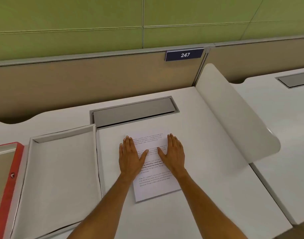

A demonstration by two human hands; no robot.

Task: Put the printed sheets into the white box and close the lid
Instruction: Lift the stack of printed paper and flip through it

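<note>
**Both palms flat on the sheets, box open at my left**

I see the sheets [154, 171] lying on the white desk [208, 161], a neat stack turned slightly off square, printed side up; the text is too small for me to read. My left hand [130, 157] lies flat on the stack's left part, fingers straight and together, thumb spread toward the middle; my right hand [173, 156] lies flat on the right part in mirror pose; the two thumbs point at each other but stay apart. Neither hand grips anything; both are spread and pressing down, palms on paper.

The white box [61, 169] sits just left of the sheets, a shallow tray with low walls, nothing inside that I can make out; its right wall stands near the stack's left edge without touching it. A red-edged folder [9, 178] lies beyond the box at the far left, partly cut off by the frame.

Behind the sheets a grey hatch [134, 111] is set into the desk; a curved white divider [234, 118] rises at the right; a sign [185, 54] on the partition reads 247.
</note>
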